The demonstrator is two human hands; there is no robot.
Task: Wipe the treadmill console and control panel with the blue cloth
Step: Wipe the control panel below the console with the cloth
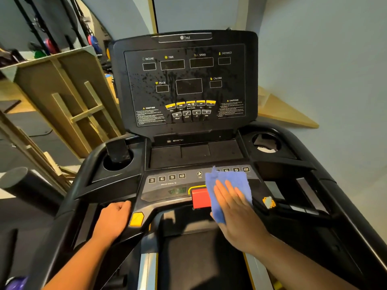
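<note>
The black treadmill console (184,80) stands upright ahead, its display face speckled with droplets. Below it lies the sloped control panel (165,185) with number buttons and a red stop button (200,197). My right hand (234,212) lies flat on the blue cloth (228,181), pressing it onto the right half of the control panel and partly over the red button. My left hand (114,219) grips the left handlebar beside a yellow button (136,219).
Cup holders sit at both sides, the left one (118,158) holding a dark object, the right one (266,143) with something white inside. A wooden frame (62,97) leans at the left. A grey wall is on the right. The treadmill belt (201,258) runs below.
</note>
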